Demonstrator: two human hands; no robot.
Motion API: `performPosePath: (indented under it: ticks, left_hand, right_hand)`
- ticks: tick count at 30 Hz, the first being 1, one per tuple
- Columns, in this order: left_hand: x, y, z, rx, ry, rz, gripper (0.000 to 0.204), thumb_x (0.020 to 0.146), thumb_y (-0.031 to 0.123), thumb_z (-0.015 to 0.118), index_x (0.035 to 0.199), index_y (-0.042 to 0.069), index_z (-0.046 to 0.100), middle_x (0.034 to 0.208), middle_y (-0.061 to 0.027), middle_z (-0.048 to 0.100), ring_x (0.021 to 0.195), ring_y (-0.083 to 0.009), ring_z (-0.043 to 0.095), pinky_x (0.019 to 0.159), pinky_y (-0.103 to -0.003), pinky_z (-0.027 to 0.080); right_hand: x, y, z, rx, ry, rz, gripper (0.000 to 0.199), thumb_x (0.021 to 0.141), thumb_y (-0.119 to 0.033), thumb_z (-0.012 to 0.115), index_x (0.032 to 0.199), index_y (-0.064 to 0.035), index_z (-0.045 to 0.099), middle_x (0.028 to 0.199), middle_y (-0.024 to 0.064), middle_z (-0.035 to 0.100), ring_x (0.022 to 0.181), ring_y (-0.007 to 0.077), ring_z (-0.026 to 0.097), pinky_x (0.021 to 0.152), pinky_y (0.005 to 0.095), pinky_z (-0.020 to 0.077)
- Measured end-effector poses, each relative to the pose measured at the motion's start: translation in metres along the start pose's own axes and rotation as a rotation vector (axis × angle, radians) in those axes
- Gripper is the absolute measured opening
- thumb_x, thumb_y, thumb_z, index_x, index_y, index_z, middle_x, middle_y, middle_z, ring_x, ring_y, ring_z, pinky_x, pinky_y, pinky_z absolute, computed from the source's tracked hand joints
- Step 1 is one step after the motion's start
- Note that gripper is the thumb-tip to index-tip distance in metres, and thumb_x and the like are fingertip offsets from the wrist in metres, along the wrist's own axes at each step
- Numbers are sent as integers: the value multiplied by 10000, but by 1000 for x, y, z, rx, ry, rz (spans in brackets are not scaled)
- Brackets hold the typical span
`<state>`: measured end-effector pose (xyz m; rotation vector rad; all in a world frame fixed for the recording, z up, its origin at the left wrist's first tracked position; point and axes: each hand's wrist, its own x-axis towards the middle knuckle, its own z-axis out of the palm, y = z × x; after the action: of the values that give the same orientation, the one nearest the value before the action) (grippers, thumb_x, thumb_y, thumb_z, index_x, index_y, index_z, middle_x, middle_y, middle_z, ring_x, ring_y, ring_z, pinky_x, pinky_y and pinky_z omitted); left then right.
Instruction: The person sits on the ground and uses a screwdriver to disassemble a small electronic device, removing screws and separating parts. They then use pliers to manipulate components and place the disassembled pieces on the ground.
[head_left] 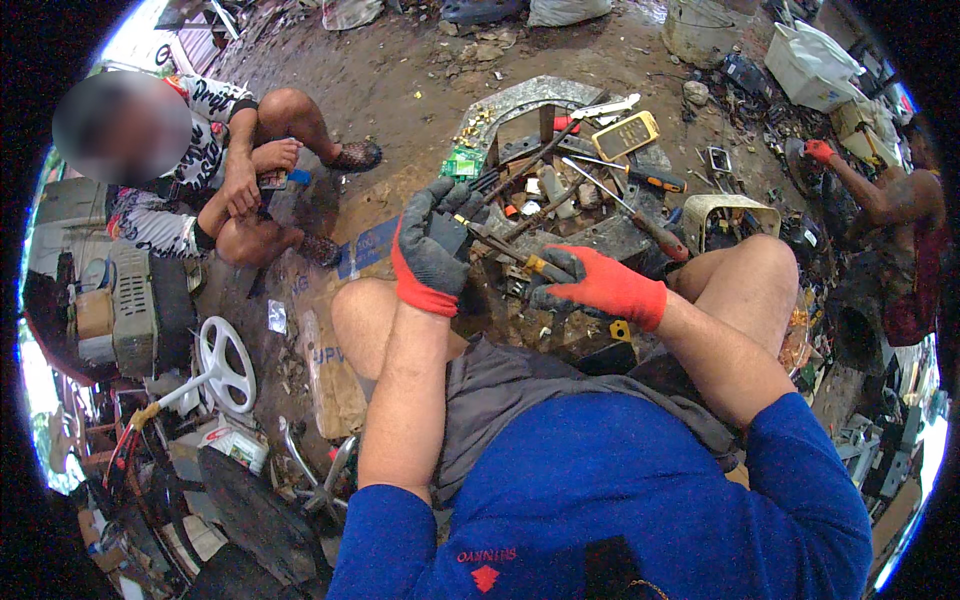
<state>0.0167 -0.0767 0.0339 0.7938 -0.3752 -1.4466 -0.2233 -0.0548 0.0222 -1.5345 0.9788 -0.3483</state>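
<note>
My left hand (432, 250), in a grey glove with a red cuff, is closed around a dark, flat-sided piece (452, 236) whose kind I cannot make out. My right hand (597, 283), gloved alike, grips a hand tool (541, 268) with a yellow and black handle. Its long metal end reaches left to the dark piece; whether they touch is unclear. Beyond my hands, a screwdriver (655, 180) with an orange and black handle and another screwdriver (657, 236) with a reddish handle lie over a scrap-filled stone or metal ring (497, 100). Green circuit boards (462, 163) rest near its left side.
A yellow-edged frame (627, 136) and a beige plastic shell (733, 206) lie around the ring. At left a person (215, 170) sits near a white steering-wheel-like part (228, 365). Another person with a red glove (820, 150) works at right, below a white bin (810, 70).
</note>
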Motion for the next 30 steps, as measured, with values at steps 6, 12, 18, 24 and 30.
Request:
performPosePath:
  ticks: [6, 12, 18, 24, 30]
  left_hand:
    - [1, -1, -6, -39, -68, -29, 407, 967, 297, 476, 1208, -27, 521, 1101, -163, 617, 1007, -327, 603, 916, -478, 479]
    - [1, -2, -5, -42, -47, -20, 400, 965, 291, 480, 1202, -28, 524, 1083, -159, 621, 984, -316, 605, 893, -466, 484]
    - [2, -2, -8, -2, -29, -24, 399, 957, 291, 496, 1192, -30, 530, 1075, -151, 620, 962, -306, 607, 894, -461, 482]
    - [5, -7, -8, 3, -29, 4, 406, 955, 301, 513, 1191, -29, 534, 1082, -154, 616, 958, -296, 601, 889, -448, 480]
    - [6, -10, -5, 31, -34, 21, 394, 958, 292, 511, 1186, -29, 537, 1074, -153, 619, 957, -294, 599, 881, -444, 480]
  right_hand:
    - [-2, -6, 0, -64, 22, 17, 707, 806, -407, 703, 1349, -20, 467, 1306, 208, 547, 1221, 305, 525, 1031, 358, 403]
    - [0, 1, 5, -87, 64, 81, 720, 803, -429, 699, 1350, -25, 464, 1310, 227, 534, 1226, 333, 517, 1039, 370, 398]
    - [-3, -7, 14, -95, 143, 98, 716, 809, -415, 693, 1360, -28, 451, 1323, 245, 514, 1236, 350, 505, 1047, 383, 392]
    - [0, -1, 13, -40, 116, 73, 726, 805, -407, 696, 1367, -24, 441, 1320, 250, 515, 1240, 353, 501, 1049, 385, 389]
    - [2, 5, 14, 39, 147, 22, 750, 797, -410, 703, 1379, -28, 425, 1321, 237, 521, 1241, 351, 501, 1040, 380, 392]
